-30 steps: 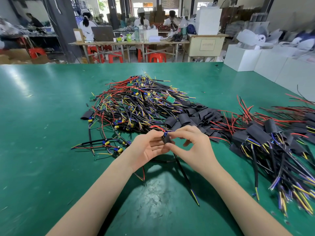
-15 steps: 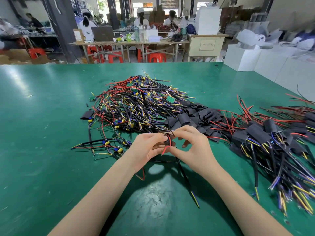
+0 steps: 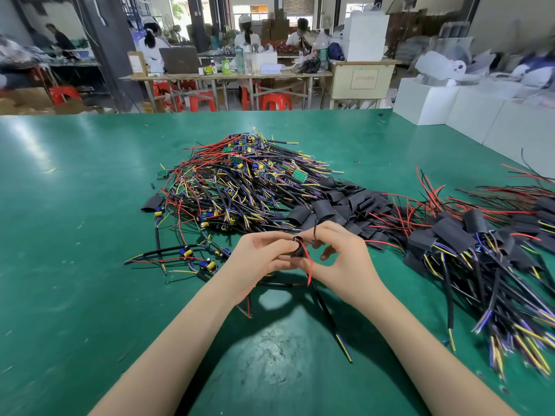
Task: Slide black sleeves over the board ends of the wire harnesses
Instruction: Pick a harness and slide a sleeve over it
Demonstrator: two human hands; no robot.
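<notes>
A green table carries a big tangle of bare wire harnesses at its middle, a heap of loose black sleeves just to their right, and a pile of sleeved harnesses along the right edge.

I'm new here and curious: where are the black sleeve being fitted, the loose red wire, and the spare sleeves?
black sleeve (image 3: 298,250), head view, its dark body between both hands
red wire (image 3: 309,262), head view, mid-length
pile of spare sleeves (image 3: 345,202), head view, centre
</notes>
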